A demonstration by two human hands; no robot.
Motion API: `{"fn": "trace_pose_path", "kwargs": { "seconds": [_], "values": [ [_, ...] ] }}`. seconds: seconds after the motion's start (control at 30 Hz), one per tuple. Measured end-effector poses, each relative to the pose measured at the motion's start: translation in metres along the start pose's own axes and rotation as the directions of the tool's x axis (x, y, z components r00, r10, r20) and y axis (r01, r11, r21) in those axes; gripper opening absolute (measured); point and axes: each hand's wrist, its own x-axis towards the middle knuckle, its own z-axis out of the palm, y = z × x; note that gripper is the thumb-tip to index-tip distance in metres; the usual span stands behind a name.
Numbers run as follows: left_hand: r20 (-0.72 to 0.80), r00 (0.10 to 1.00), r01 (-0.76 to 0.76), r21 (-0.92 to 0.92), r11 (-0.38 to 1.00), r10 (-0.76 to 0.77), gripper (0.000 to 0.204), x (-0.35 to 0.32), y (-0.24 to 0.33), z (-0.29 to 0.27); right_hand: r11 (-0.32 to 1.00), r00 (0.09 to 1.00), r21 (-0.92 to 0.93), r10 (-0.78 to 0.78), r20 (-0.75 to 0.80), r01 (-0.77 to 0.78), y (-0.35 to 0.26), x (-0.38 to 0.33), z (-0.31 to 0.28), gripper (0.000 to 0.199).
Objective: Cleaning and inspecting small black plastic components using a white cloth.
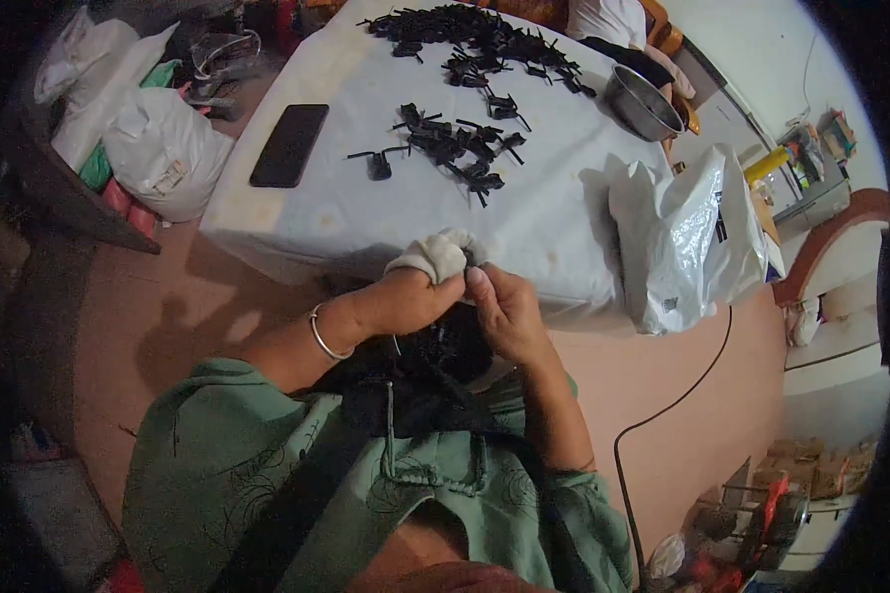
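My left hand [411, 296] and my right hand [509, 314] meet at the near edge of the cloth-covered table. A whitish cloth [435, 254] covers the fingers of my left hand, and a silvery bangle circles that wrist. Pinched between both hands is a small black part [471, 258], mostly hidden by fingers and cloth. The thumb of my right hand presses against it. Beyond my hands lies a loose cluster of black plastic parts [445, 144] with thin prongs. A larger heap of similar black parts [475, 35] spreads along the far side. More dark pieces [440, 351] show below my hands, over my lap.
A black phone [290, 146] lies on the table's left side. At the right stand a metal bowl [645, 104] and a white plastic bag [682, 237]. Stuffed bags [168, 153] sit left of the table. A dark cable [663, 410] runs across the floor.
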Motion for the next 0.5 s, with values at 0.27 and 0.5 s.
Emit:
{"fn": "trace_pose_path", "kwargs": {
  "seconds": [0.27, 0.5],
  "values": [
    [-0.049, 0.97, -0.205, 0.367, 0.907, 0.239, 0.017, -0.005, 0.008, 0.011, 0.975, 0.996, 0.208, 0.089, -0.024, -0.083, 0.018, -0.002, 0.008, 0.027],
    [0.028, 0.949, -0.297, 0.423, 0.856, 0.315, 0.02, 0.005, -0.003, -0.005, 0.918, 0.982, -0.373, 0.076, -0.174, -0.137, 0.021, 0.035, -0.024, 0.027]
  ]
}}
